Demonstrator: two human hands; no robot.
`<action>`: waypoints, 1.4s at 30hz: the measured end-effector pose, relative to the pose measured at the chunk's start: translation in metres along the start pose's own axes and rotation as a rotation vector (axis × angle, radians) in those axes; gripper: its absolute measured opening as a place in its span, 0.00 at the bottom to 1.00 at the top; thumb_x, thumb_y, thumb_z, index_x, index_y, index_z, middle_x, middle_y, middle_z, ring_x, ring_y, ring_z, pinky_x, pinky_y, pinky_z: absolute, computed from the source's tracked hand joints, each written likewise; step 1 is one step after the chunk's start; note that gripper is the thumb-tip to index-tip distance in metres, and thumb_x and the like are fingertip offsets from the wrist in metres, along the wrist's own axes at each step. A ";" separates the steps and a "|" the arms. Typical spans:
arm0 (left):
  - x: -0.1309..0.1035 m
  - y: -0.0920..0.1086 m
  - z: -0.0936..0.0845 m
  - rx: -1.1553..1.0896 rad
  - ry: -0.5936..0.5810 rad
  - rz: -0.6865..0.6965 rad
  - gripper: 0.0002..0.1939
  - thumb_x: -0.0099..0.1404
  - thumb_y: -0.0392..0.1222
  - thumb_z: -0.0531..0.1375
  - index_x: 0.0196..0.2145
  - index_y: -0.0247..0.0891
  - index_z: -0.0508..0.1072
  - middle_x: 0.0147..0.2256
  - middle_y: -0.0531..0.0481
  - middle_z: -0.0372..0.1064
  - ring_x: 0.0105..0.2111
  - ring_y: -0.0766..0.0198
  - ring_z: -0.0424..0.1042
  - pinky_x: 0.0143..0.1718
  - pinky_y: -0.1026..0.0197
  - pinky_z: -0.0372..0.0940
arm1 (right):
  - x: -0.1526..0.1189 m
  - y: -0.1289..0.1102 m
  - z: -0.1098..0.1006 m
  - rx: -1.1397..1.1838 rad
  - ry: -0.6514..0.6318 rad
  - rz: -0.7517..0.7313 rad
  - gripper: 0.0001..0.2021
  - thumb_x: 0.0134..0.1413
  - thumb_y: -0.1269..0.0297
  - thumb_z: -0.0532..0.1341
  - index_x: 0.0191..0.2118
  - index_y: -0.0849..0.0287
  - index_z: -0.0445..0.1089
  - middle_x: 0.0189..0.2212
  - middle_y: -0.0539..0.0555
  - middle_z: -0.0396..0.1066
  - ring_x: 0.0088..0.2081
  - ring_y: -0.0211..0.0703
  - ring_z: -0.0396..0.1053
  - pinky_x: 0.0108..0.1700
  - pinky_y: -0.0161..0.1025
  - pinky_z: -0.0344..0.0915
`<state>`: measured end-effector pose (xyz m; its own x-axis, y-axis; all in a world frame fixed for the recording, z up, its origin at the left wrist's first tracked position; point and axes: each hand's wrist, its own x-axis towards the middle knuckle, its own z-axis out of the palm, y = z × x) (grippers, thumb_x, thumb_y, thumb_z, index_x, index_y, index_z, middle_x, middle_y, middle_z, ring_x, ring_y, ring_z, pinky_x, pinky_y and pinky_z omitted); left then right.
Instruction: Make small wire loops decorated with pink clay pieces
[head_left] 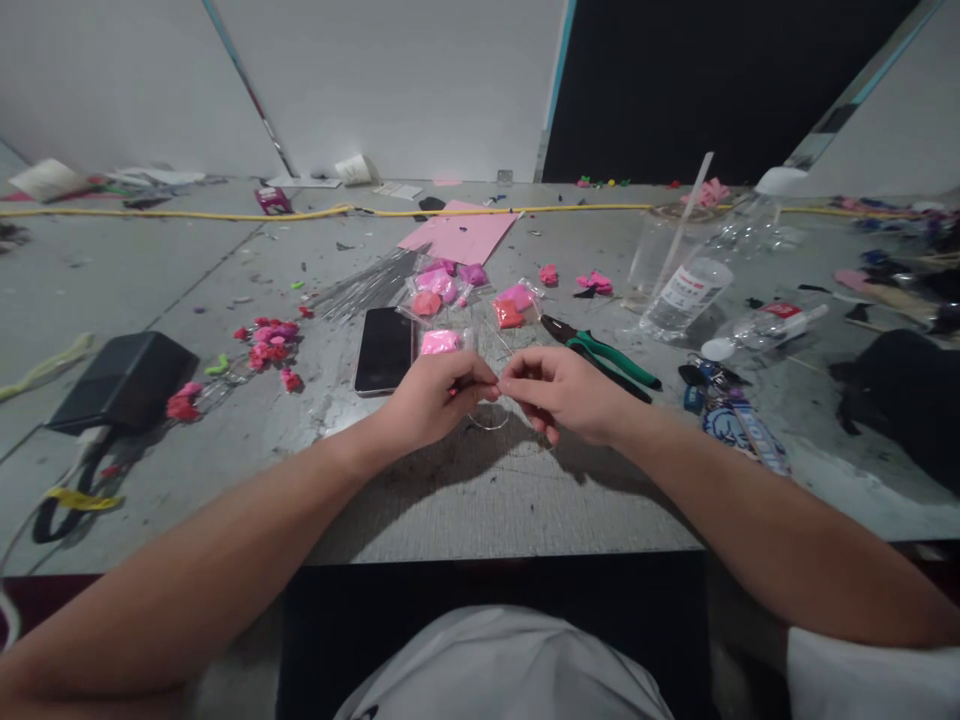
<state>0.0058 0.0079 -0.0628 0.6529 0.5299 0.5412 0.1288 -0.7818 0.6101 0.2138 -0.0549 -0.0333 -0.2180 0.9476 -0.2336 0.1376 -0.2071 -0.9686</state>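
Observation:
Over the near middle of the grey table (465, 520), my left hand (439, 395) and my right hand (566, 392) meet with their fingertips pinched together. Between them they hold a thin wire (491, 428), part of which curves in a loop below the fingers. The exact grip point is hidden by the fingertips. Behind my left hand lie a black phone (384, 350) and a bag of pink clay (439, 342). Pliers with green handles (616, 362) rest just beyond my right hand.
A bundle of straight wires (367, 285), more clay bags (435, 285) and a pink sheet (465, 232) lie farther back. Small red and pink clay pieces (270, 345) and a black adapter (124, 380) are left. Plastic bottles (686, 298), a cup (649, 260) and keychains (739, 425) are right.

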 end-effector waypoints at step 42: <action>-0.002 0.012 -0.002 -0.042 0.064 -0.010 0.05 0.72 0.32 0.62 0.38 0.38 0.78 0.30 0.51 0.77 0.26 0.68 0.71 0.30 0.64 0.65 | 0.007 0.009 -0.010 0.421 -0.267 0.096 0.16 0.54 0.54 0.77 0.31 0.60 0.76 0.29 0.52 0.72 0.27 0.36 0.63 0.22 0.32 0.54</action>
<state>0.0048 -0.0017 -0.0555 0.6028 0.5588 0.5695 0.1030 -0.7623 0.6390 0.2232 -0.0480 -0.0423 -0.4706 0.8355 -0.2838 -0.2206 -0.4228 -0.8789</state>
